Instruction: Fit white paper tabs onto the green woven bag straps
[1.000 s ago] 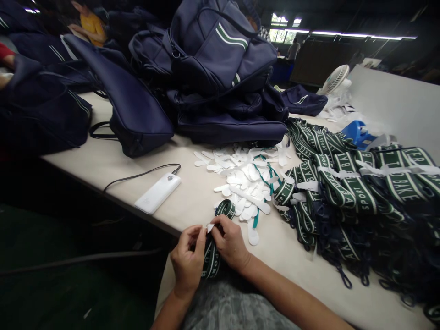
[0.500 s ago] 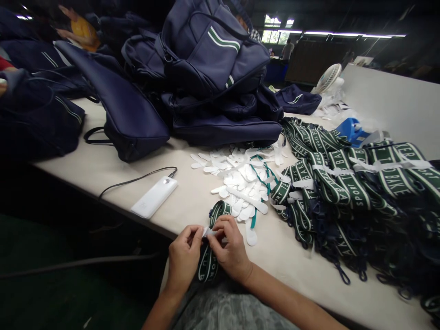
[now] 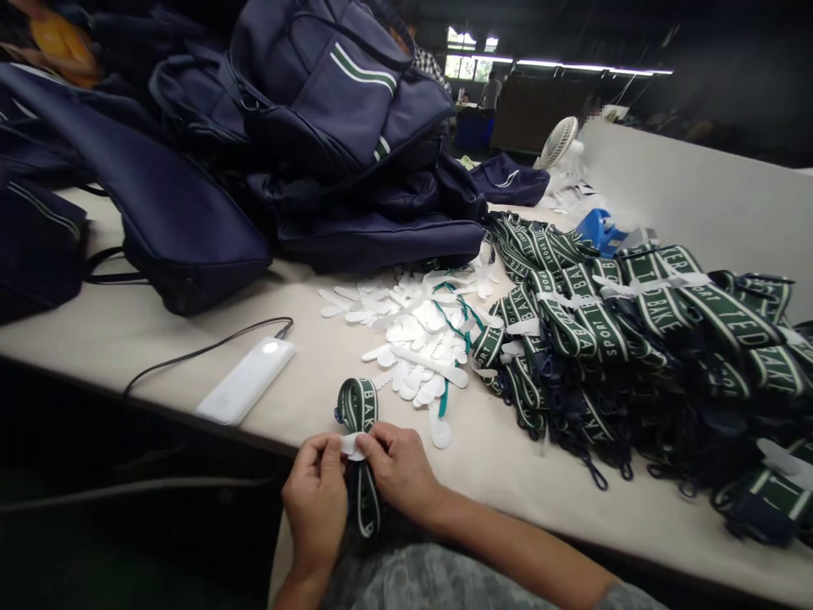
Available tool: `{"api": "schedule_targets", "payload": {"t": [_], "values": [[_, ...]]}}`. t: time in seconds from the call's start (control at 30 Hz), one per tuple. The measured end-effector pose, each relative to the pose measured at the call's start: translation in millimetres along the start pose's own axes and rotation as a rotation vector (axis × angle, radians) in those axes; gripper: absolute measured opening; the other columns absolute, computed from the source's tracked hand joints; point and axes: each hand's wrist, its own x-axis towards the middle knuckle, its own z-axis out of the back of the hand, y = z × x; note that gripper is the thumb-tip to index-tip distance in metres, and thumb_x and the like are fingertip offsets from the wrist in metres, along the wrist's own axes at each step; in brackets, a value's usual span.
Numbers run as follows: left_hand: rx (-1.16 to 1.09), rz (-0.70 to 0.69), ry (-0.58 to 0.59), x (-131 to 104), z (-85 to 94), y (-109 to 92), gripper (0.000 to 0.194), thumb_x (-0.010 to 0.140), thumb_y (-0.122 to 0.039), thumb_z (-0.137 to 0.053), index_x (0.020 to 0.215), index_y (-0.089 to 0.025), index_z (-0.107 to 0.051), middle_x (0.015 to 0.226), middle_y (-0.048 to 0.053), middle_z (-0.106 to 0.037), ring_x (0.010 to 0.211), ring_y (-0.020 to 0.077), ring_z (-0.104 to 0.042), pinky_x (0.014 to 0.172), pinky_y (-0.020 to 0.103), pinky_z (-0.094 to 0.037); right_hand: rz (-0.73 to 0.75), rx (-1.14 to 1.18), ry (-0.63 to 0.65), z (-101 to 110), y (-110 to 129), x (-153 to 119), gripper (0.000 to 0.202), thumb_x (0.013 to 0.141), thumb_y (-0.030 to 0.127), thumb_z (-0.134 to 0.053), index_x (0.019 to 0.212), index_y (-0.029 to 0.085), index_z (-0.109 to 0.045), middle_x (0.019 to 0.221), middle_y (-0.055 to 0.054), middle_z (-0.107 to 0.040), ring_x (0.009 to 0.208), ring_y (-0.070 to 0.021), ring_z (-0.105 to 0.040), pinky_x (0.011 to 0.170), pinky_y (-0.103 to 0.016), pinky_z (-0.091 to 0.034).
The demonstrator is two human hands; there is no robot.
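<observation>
Both our left hand (image 3: 316,496) and right hand (image 3: 397,466) pinch a white paper tab (image 3: 351,445) around the folded green webbing strap (image 3: 362,440) at the tabletop's (image 3: 158,330) near edge; soft and light, it seems best gripped at the fold.

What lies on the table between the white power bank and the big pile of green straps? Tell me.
In the head view, a scatter of white paper tabs lies between the power bank and the strap pile.

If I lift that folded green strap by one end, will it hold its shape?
Probably not: the strap is woven webbing that bends and droops over the table edge between both hands, so it looks floppy. Likely light. The white tab may keep the folds together.
</observation>
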Motion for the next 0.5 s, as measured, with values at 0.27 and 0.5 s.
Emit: {"api": "schedule_targets", "payload": {"t": [0.27, 0.5], "values": [[-0.571, 0.317, 0.09, -2.4, -7.3, -8.0, 0.04, 0.066, -0.049, -0.081, 0.076, -0.017, -0.06, 0.059, -0.005, -0.055, 0.051, 0.0085, -0.047, 0.047, 0.017, -0.041, 0.026, 0.008, 0.015, 10.1, -7.6, -2.2, 0.039, 0.09, 0.034, -0.053, 0.057, 0.018, -0.043, 0.053, 0.005, -0.039, 0.052, -0.0093, -0.036, 0.052, -0.024, -0.023], [-0.072, -0.248, 0.119, 3.0, 8.9, -20.3, 0.029, 0.087, -0.047, -0.059, 0.074, -0.021, -0.062, 0.072, 0.001, -0.062, 0.068, 0.0172, -0.059, 0.062, 0.026, -0.051, -0.104, 0.393, 0.112, 10.9, -9.5, 2.6, 0.045, 0.082, 0.055, -0.064, 0.063, 0.017, -0.049, 0.058, 0.006, -0.041, 0.055, -0.0087, -0.035, 0.051, -0.021, -0.029]]}}
